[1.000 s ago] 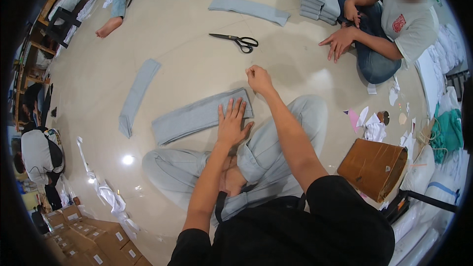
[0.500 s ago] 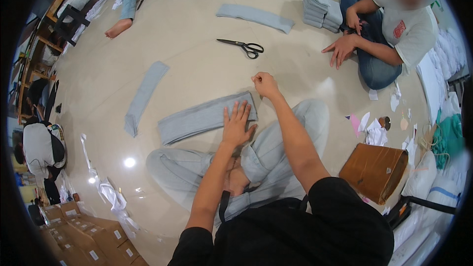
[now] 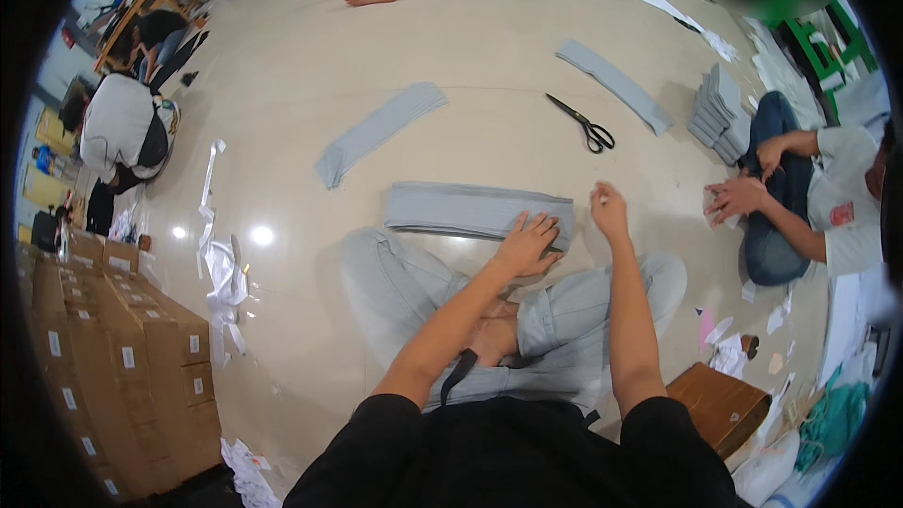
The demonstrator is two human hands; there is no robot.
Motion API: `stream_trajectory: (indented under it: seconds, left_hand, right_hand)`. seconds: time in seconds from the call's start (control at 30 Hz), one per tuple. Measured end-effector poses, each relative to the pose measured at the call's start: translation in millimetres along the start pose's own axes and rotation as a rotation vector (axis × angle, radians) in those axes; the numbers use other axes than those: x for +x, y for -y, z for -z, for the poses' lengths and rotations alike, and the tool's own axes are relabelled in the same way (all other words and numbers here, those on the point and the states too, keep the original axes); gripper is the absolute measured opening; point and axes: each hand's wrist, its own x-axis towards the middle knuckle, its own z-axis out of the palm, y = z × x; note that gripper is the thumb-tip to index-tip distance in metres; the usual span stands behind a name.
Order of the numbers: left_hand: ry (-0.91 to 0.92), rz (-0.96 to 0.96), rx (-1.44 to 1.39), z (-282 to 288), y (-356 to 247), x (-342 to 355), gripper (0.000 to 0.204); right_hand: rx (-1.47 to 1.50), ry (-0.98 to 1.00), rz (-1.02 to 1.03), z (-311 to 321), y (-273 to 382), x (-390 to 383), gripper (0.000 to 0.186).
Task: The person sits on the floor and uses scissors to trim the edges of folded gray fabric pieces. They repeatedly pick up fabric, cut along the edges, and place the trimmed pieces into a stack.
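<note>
Left hand [image 3: 527, 245] lies flat and spread on the folded grey fabric piece [image 3: 470, 210], judged light, limp, best gripped at its right end; right hand [image 3: 609, 210], fingers loosely pinched, holds nothing discernible.

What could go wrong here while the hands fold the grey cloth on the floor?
The left hand presses only one end of the folded grey cloth, so the far end might slip out of line. The right hand is raised beside that end, not holding the cloth down. Black scissors lie in the open on the shiny floor, where a reaching hand or bare foot might catch them.
</note>
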Motion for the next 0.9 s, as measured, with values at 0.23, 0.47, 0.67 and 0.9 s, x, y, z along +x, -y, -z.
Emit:
stream_trajectory:
  seconds: [0.23,0.47,0.67,0.9]
  left_hand:
    - [-0.381,0.355,0.234,95,132,-49,0.051]
    - [-0.488,1.093,0.053,183,287,-167,0.051]
    - [-0.612,1.422,-0.019,169,324,-190,0.073]
    - [-0.873,1.347,-0.150,121,349,-220,0.038]
  right_hand:
    - [-0.249,0.141,0.457,-38,2,-32,0.060]
    - [-0.199,0.098,0.273,-26,25,0,0.041]
    - [-0.466,-0.214,0.464,-23,9,123,0.036]
    - [-0.754,-0.099,0.381,-30,-13,162,0.042]
